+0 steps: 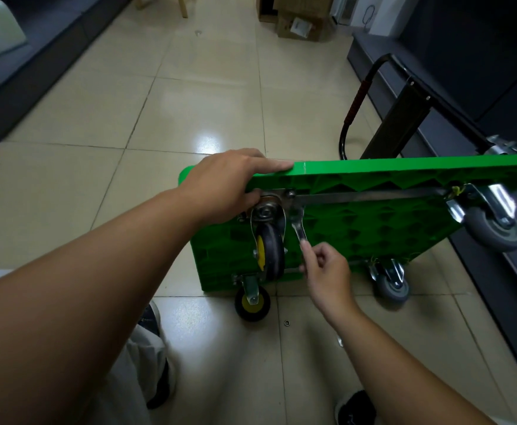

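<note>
At frame centre, our left hand (226, 185) grips the top edge of the green cart (373, 222), which is tipped on its side. Our right hand (327, 268) pinches the wrench (299, 225) at the caster (269, 250) plate. We should seat its head squarely and turn in short arcs.

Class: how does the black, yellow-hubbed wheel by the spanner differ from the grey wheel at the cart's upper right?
The black rubber wheel has a yellow hub; the grey rubber wheel shows no yellow. The right hand holds a silver spanner at the black wheel's plate; nothing touches the grey wheel. Both sit in metal forks under the green plastic cart deck.
</note>
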Demonstrator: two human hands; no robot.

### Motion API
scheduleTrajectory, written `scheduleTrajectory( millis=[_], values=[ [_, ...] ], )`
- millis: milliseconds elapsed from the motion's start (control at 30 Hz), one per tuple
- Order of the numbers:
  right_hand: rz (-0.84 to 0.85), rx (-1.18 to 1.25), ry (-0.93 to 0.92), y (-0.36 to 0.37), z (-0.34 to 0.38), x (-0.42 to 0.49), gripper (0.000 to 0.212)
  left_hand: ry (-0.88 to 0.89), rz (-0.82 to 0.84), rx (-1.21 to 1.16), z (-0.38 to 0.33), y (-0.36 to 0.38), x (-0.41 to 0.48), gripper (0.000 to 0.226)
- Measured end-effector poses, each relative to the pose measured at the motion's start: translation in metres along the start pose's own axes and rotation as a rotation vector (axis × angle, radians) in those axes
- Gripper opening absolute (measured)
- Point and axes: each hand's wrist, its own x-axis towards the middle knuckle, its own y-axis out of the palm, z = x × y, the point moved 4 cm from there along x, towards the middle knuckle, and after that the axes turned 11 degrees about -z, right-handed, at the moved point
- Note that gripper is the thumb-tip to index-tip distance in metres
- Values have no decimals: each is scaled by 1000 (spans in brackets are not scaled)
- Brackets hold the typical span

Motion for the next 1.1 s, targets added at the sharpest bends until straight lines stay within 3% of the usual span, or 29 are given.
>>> scheduleTrajectory(
  millis=[100,167,200,367,633,900,1100],
  values=[
    [166,-665,-187,-36,-8,13,37,5,-4,-5,0,1,0,67],
    [238,-1122,-443,-55,13,22,36,3,-2,-10,1,2,0,67],
    [240,-1212,-580,-61,29,26,37,1,-2,-12,2,2,0,68],
    [-9,-1098,-1042,-76,120,39,33,-1,-3,-26,2,2,0,67],
    [-143,-1173,-1281,-62,169,48,42,-7,-4,-22,2,3,1,69],
    [-273,-1109,-1254,-67,147,58,43,-10,-9,-5,2,2,2,68],
    [-283,-954,-1034,-63,102,65,43,-8,-22,6,1,2,2,67]
  ],
)
